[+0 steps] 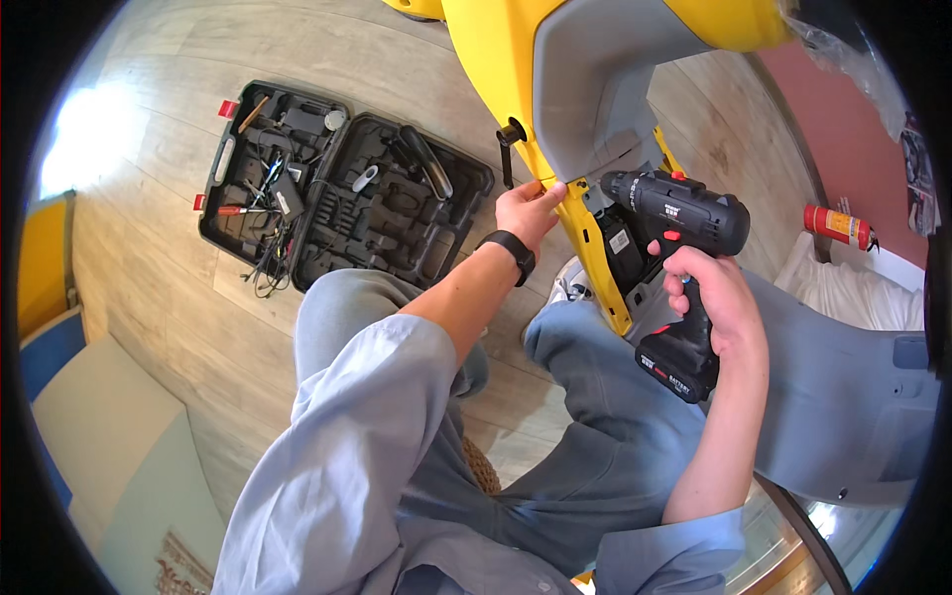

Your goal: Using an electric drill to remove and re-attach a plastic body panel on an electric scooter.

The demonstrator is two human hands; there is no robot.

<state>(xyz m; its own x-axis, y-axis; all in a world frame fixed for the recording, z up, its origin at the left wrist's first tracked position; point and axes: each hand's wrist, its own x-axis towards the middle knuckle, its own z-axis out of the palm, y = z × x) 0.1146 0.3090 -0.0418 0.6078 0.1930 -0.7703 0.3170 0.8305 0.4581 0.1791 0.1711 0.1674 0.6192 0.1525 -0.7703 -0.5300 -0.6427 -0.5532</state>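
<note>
Head view: the right hand (718,290) grips the black drill (686,212), its long axis pointing left toward the yellow frame (596,268); the half-curled left hand (526,215) touches that frame, its hold unclear.

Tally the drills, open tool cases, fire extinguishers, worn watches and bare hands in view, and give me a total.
Drill: 1
Open tool case: 1
Fire extinguisher: 1
Watch: 1
Bare hands: 2, left hand and right hand
Total: 6
</note>
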